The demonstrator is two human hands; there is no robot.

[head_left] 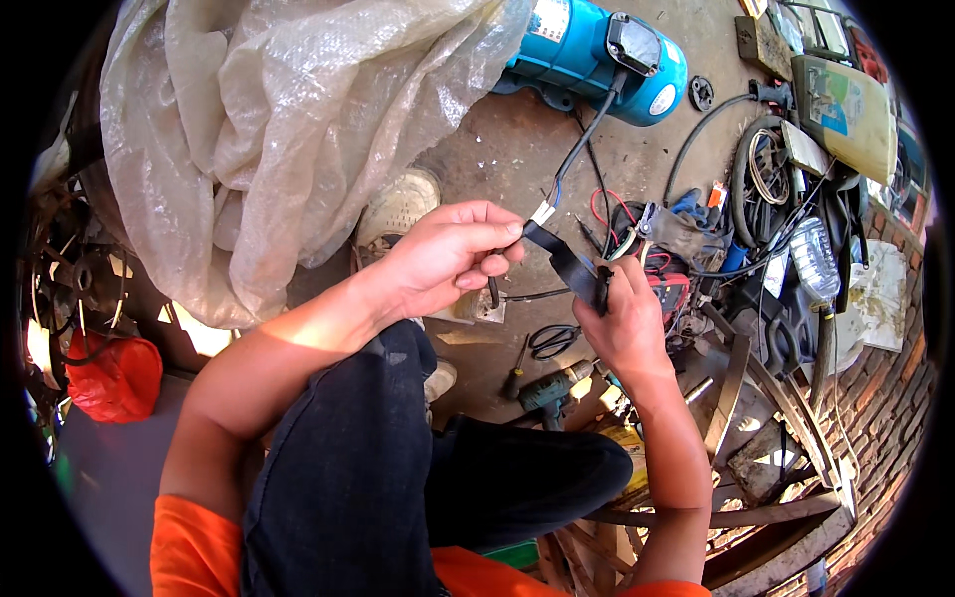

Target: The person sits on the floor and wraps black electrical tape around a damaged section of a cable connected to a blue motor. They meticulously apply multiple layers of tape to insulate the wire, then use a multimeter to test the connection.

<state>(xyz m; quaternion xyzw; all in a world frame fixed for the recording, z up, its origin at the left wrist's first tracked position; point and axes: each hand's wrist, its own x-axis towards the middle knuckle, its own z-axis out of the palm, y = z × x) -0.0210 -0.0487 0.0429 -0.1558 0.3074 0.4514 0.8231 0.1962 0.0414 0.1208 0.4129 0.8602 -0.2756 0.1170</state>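
My left hand [463, 251] pinches the end of a dark cable close to a white-wrapped wire joint [542, 212]. A strip of black electrical tape [565, 257] runs from that joint across to my right hand [627, 313]. The right fingers are closed round the tape roll [601, 289], which is partly hidden by them. Above the joint, loose thin wires lead into a grey cable [589, 134] that comes from the box on a blue electric motor [597, 65]. The cable's other part hangs below my left fingers.
A translucent plastic sheet [298, 129] drapes over the upper left. A green cordless drill [552, 390] and a screwdriver [516, 368] lie on the floor below my hands. Cables, a red-and-black meter [668, 289], a yellowish jerrycan [844, 117] and wood pieces crowd the right, near a brick surface [885, 428].
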